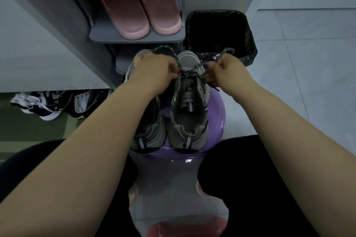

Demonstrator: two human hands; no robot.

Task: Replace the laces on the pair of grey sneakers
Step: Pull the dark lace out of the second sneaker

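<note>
Two sneakers (185,134) sit side by side on the purple stool (217,113), toes at its far edge. Left hand (154,71) and right hand (228,71) each have fingers curled tight round one end of the speckled lace (178,63) crossing the right-side shoe. Looks like mid-lacing to me. Next up: pull both ends even, then feed the next eyelets.

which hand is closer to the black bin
Right. The right hand sits just in front of the black bin, gripping the lace; the left hand grips the lace on the far side of the sneaker, farther left.
</note>
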